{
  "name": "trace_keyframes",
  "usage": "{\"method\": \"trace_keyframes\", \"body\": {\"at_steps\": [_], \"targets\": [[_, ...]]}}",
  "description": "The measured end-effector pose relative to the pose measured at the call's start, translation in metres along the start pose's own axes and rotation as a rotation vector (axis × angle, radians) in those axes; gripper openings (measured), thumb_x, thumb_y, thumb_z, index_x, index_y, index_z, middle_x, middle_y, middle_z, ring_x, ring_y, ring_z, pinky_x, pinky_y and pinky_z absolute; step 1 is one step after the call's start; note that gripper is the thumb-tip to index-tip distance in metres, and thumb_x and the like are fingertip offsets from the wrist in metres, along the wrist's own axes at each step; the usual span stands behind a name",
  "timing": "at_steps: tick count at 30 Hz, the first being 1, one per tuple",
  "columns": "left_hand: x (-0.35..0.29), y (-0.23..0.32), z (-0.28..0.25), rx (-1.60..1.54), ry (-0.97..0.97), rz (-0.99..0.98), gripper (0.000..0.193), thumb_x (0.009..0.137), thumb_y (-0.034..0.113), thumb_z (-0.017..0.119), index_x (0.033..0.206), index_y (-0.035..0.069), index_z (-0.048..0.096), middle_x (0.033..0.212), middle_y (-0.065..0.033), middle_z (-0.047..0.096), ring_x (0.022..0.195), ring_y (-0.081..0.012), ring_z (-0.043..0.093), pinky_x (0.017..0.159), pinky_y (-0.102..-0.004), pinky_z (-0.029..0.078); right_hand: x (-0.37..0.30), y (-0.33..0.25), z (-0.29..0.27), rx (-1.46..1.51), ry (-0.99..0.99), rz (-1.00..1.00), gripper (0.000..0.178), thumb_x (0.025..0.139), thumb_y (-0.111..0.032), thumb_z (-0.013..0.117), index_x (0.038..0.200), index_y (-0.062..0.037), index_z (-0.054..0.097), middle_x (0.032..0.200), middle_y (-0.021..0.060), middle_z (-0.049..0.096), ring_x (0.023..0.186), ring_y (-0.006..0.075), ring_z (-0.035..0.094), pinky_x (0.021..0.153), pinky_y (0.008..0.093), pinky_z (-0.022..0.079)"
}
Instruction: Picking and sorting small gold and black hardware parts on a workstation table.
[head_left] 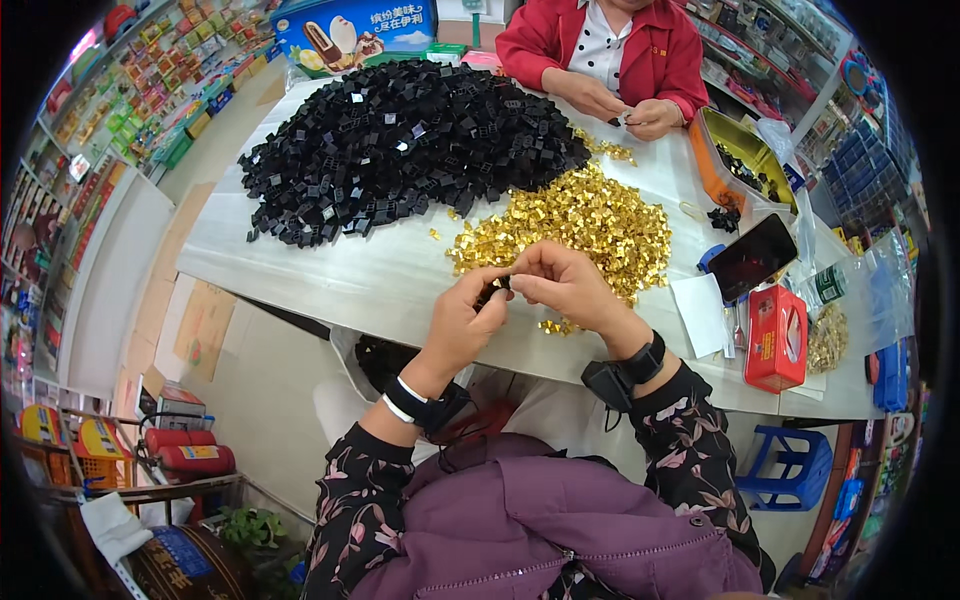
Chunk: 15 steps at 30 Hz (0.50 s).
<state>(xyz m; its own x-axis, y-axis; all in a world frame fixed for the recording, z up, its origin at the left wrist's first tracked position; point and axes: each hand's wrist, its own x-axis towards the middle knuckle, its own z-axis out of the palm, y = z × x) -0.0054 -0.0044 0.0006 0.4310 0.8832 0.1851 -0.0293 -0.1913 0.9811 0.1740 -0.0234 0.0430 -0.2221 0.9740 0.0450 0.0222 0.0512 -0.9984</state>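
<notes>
Over the near edge of the table my two hands meet. My left hand [466,318] pinches a small black plastic piece [495,288] between thumb and fingers. My right hand [568,285] is closed in a pinch right beside that piece; anything between its fingertips is too small to make out. Just beyond my right hand spreads a heap of small shiny gold metal pieces [590,225]. A much larger mound of square black plastic pieces [400,150] covers the far left and middle of the table.
Across the table [330,290], a person in a red jacket [675,50] handles a small piece. To the right are an open tin [712,165], a phone [755,257], white paper [702,315] and a red box [775,340]. A blue stool [790,465] stands below.
</notes>
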Motion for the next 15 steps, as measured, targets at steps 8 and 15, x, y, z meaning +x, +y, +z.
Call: {"method": "trace_keyframes", "body": {"at_steps": [8, 15], "targets": [[-0.002, 0.004, 0.002, 0.067, -0.02, 0.05, 0.025, 0.088, 0.004, 0.054, 0.113, 0.001, 0.057, 0.087, -0.0036, 0.064, 0.071, -0.0066, 0.059, 0.063, -0.0203, 0.048, -0.001, 0.001, -0.001, 0.142, -0.01, 0.112, 0.015, 0.086, -0.015, 0.064, 0.094, -0.0029, 0.058, 0.08, -0.0002, 0.061, 0.07, 0.0053, 0.054, 0.064, 0.0192, 0.045], [-0.006, 0.008, 0.0, 0.026, 0.012, 0.062, 0.025, 0.088, 0.004, 0.053, 0.113, 0.0, 0.057, 0.087, -0.0051, 0.065, 0.072, -0.0077, 0.06, 0.065, -0.0218, 0.049, -0.001, -0.003, -0.007, 0.06, -0.046, 0.224, 0.015, 0.088, -0.019, 0.062, 0.09, -0.0052, 0.059, 0.075, -0.0026, 0.058, 0.065, 0.0043, 0.054, 0.061, 0.0186, 0.046]]}}
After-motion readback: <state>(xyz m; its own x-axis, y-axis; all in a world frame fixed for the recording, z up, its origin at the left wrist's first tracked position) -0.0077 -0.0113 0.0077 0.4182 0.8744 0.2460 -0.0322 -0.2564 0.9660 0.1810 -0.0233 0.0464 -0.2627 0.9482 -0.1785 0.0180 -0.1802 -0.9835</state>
